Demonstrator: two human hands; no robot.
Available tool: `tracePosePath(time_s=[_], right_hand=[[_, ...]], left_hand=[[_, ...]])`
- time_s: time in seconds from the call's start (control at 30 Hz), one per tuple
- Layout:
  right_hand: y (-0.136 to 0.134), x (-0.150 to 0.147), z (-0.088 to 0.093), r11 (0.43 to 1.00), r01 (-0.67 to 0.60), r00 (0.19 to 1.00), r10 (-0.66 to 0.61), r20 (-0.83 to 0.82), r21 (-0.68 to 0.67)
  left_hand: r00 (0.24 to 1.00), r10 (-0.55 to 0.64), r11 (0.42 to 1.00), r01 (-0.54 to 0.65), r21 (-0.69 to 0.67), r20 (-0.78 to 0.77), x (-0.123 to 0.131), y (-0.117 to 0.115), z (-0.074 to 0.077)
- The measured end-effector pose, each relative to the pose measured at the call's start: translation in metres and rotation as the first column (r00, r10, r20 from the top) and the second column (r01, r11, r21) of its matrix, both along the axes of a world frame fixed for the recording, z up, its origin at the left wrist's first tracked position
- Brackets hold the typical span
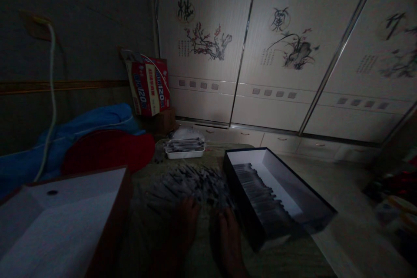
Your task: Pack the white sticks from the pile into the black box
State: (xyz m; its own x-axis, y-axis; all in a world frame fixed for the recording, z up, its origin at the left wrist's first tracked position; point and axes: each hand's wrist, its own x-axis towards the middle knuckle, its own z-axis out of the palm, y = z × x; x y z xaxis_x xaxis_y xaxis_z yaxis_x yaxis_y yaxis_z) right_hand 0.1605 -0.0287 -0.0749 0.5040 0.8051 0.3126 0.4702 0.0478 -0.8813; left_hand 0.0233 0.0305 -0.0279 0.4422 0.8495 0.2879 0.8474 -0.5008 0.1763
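Note:
A loose heap of thin dark sticks (189, 182) lies on the table in dim light. My left hand (187, 219) and my right hand (228, 230) rest at the heap's near edge, fingers reaching into the sticks; the darkness hides whether they grip any. Right of my hands stands an open black box with a white inside (286, 191), a row of the same sticks laid along its left side. Behind the heap sits a small white tray (185, 153) with more sticks in it.
An open brown box with a white lining (58, 217) fills the near left. Behind it lie a red round thing (107, 150), blue cloth (87, 124) and a red carton (150, 87). A white cable (52, 95) hangs from the wall. Painted sliding doors (260, 52) stand beyond.

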Motion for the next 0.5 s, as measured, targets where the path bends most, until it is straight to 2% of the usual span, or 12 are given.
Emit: tracePosePath(time_s=[0.13,0.23,0.4,0.5], right_hand=[[0.003,-0.004,-0.001,0.998,0.055,0.998,-0.055,0.014,-0.016],[0.006,-0.005,-0.002,0.998,0.065,0.998,-0.064,0.017,-0.016],[0.003,0.0,-0.008,0.999,0.041,0.999,-0.041,0.018,-0.001],[0.0,0.002,-0.016,0.999,-0.044,0.997,0.042,0.061,0.03]], left_hand=[[0.999,-0.038,0.998,0.039,0.045,-0.012,0.001,0.007,-0.013],[0.999,-0.03,0.999,0.031,0.039,-0.013,-0.001,0.007,-0.017],[0.991,0.133,0.987,-0.131,0.094,-0.007,-0.003,-0.001,-0.008],[0.985,0.169,0.982,-0.164,0.097,-0.042,-0.003,-0.006,0.0]])
